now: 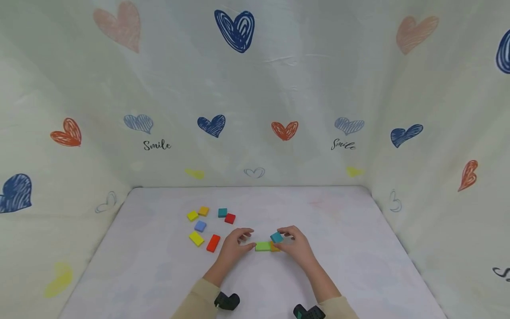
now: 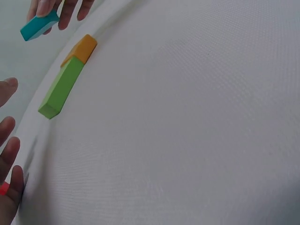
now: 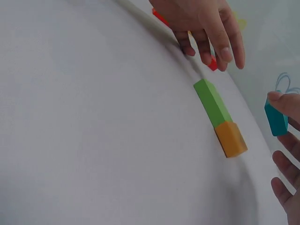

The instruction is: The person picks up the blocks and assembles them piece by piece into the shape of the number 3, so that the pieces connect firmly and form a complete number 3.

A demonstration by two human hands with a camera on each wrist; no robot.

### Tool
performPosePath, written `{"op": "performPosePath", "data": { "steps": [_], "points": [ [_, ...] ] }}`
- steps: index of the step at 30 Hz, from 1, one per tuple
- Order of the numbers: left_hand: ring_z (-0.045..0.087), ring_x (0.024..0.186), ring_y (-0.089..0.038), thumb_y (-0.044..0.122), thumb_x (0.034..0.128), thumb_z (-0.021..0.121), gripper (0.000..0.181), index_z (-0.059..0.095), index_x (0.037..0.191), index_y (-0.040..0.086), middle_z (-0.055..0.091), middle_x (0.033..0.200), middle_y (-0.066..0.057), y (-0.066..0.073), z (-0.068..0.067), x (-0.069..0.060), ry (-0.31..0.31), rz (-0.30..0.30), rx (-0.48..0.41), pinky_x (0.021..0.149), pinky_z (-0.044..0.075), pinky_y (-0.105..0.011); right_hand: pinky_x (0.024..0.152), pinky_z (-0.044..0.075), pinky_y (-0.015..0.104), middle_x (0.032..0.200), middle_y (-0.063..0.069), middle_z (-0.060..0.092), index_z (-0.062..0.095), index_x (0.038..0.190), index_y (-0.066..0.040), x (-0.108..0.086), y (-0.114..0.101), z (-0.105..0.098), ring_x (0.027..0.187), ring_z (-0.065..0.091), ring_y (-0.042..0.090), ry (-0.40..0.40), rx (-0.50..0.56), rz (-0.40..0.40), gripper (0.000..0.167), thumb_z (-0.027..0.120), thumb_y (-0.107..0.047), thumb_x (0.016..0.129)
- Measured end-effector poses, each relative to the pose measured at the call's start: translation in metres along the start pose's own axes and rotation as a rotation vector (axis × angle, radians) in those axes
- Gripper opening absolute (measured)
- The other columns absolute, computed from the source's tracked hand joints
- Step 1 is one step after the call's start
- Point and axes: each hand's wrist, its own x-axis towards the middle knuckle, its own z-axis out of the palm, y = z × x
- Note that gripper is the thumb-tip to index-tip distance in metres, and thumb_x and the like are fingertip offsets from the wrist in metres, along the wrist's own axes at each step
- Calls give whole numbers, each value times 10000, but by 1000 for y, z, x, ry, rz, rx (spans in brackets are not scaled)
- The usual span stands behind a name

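Observation:
Between thumb and fingers my right hand (image 1: 296,244) pinches a teal block (image 1: 276,237). That teal block (image 3: 276,118) is raised off the table in the right wrist view. Below it lie a long green block (image 1: 262,247) and an orange block (image 1: 275,248), end to end and touching, as the left wrist view confirms for the green block (image 2: 61,88) and the orange block (image 2: 84,48). My left hand (image 1: 235,246) is just left of the green block, its fingers loosely bent and holding nothing. A small gap separates it from the green block in the right wrist view.
Left of my left hand lie a red block (image 1: 213,243), a yellow block (image 1: 196,239) and a blue block (image 1: 200,226). Farther back are another yellow (image 1: 193,215), an orange (image 1: 203,211), a teal (image 1: 222,212) and a red block (image 1: 229,218). Heart-printed cloth (image 1: 255,88) surrounds the white table (image 1: 338,212).

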Motion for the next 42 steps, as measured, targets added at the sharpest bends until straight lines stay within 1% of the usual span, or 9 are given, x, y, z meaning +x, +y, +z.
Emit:
{"op": "performPosePath", "data": {
  "steps": [6,9,12,15,17,21,26,32,42],
  "points": [
    [529,864,-146,175,808,805,349,688,1135,146,613,960,45,-7,8,-1,11,-30,-20,766,493,-303,959,410,490,1096,8,624,686,1118,-81,-12,12,-1,1047,559,251,13,32,31,392,830,-124,756],
    [509,838,-131,168,792,819,341,698,1111,151,589,922,69,-11,11,-3,9,-29,4,739,482,-276,957,416,482,1087,-9,625,687,1109,-95,-17,17,0,1046,557,237,27,23,45,393,840,-147,751],
    [494,820,-119,172,782,829,332,706,1090,161,571,893,89,-12,13,-5,6,-13,50,729,478,-266,952,426,488,1088,-8,625,683,1109,-102,-22,23,1,1050,554,240,38,12,58,400,846,-166,749],
    [488,818,-104,197,779,833,328,710,1083,178,561,880,112,-11,13,-6,11,-7,96,736,479,-261,966,428,477,1101,-12,618,678,1119,-125,-26,27,4,1077,550,240,40,11,102,419,852,-189,743],
    [492,815,-103,199,776,834,330,711,1081,167,561,875,111,-12,13,-7,15,17,119,733,481,-272,971,431,470,1106,-11,615,675,1127,-132,-28,29,5,1087,550,239,44,7,124,434,856,-203,739],
    [502,815,-88,215,777,834,320,718,1071,166,563,869,121,-13,13,-8,16,37,135,746,487,-273,958,435,449,1089,-24,613,668,1141,-139,-30,32,6,1051,544,206,67,13,149,457,859,-210,732],
    [523,826,-81,225,778,834,302,727,1055,173,577,873,127,-13,13,-8,18,47,159,763,501,-281,869,446,368,1017,-42,606,668,1146,-153,-26,34,7,949,523,152,104,3,153,450,851,-175,737],
    [529,840,-84,235,780,831,294,731,1052,186,580,882,131,-12,14,-8,13,43,180,770,502,-284,703,432,278,958,-16,599,676,1144,-118,-17,34,6,858,498,168,148,8,146,444,845,-103,734],
    [516,834,-70,244,778,832,274,738,1033,205,571,878,150,-14,15,-9,30,67,200,757,493,-270,726,460,306,962,25,594,669,1168,-70,4,32,7,855,507,191,150,16,142,435,815,-66,759]
  ]
}}
